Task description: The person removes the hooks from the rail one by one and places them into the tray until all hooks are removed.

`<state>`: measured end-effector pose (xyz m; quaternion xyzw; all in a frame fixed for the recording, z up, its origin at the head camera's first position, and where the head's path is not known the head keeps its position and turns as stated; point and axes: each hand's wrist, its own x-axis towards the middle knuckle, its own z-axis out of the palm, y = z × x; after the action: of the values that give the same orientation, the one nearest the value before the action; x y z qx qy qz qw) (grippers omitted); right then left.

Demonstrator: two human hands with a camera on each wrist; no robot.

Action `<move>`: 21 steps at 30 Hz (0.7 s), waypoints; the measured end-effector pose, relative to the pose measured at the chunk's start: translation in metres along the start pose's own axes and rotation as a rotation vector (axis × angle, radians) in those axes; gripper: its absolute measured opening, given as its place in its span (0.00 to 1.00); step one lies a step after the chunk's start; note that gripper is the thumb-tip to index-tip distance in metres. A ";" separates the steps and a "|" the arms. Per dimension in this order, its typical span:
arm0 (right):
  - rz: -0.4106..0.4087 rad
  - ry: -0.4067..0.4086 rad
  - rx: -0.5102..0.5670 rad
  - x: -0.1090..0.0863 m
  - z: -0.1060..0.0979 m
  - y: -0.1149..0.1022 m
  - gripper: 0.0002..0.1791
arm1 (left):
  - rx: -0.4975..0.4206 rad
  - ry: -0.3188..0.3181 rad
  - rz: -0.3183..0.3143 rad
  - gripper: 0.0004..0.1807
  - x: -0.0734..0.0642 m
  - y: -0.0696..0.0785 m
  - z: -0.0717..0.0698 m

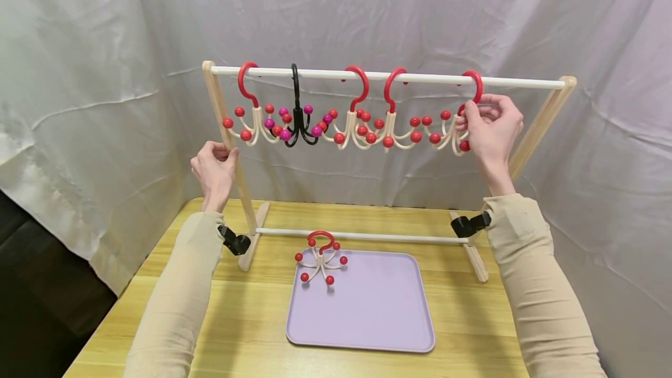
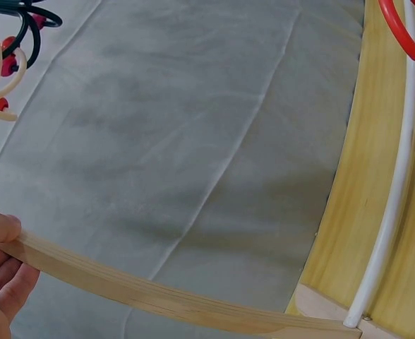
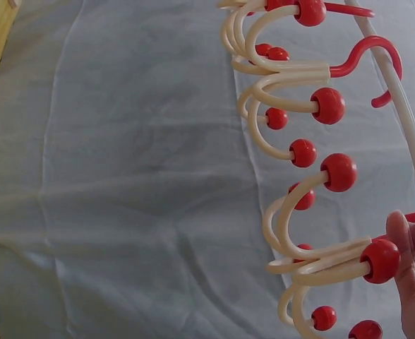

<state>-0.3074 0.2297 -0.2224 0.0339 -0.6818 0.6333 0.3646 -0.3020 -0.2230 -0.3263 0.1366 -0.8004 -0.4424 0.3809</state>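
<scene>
My left hand [image 1: 212, 168] grips the left wooden post [image 1: 243, 191] of a hanging rack, with fingers and thumb around it in the left wrist view. At the rack's right end, my right hand [image 1: 493, 127] pinches a multi-arm hook hanger [image 1: 477, 81] near the base of its red hook. That hook is over the white top rail [image 1: 325, 74], and its cream arms end in red balls. More cream hangers with red hooks, such as this one [image 1: 391, 118], hang to its left. Among them is a black hanger [image 1: 297, 115] with pink balls.
A lilac tray [image 1: 367, 314] lies on the wooden table [image 1: 236, 319], in front of the rack's lower white bar [image 1: 362, 237]. Another red-hooked cream hanger [image 1: 321, 261] lies on its upper left corner. Grey curtains [image 1: 336, 179] surround the table.
</scene>
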 end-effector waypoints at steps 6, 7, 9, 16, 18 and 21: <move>0.013 -0.004 -0.028 -0.001 0.000 0.000 0.06 | 0.005 -0.015 -0.012 0.14 -0.001 0.001 -0.001; 0.012 -0.003 -0.035 -0.001 -0.001 0.000 0.06 | 0.003 -0.014 -0.011 0.14 -0.001 0.001 -0.001; 0.012 0.002 -0.035 -0.002 -0.001 0.000 0.06 | 0.001 -0.011 -0.008 0.14 -0.001 0.001 -0.001; -0.029 0.045 -0.009 -0.004 -0.001 0.003 0.06 | 0.002 -0.004 0.003 0.13 0.000 0.002 -0.001; -0.046 0.055 0.024 -0.004 -0.001 0.004 0.05 | 0.001 -0.001 0.005 0.12 0.000 0.001 -0.001; -0.074 0.066 0.049 -0.003 0.000 0.004 0.05 | 0.005 0.001 0.007 0.13 0.001 0.001 -0.001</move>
<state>-0.3066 0.2294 -0.2273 0.0471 -0.6519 0.6369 0.4089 -0.3015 -0.2234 -0.3249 0.1348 -0.8018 -0.4391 0.3823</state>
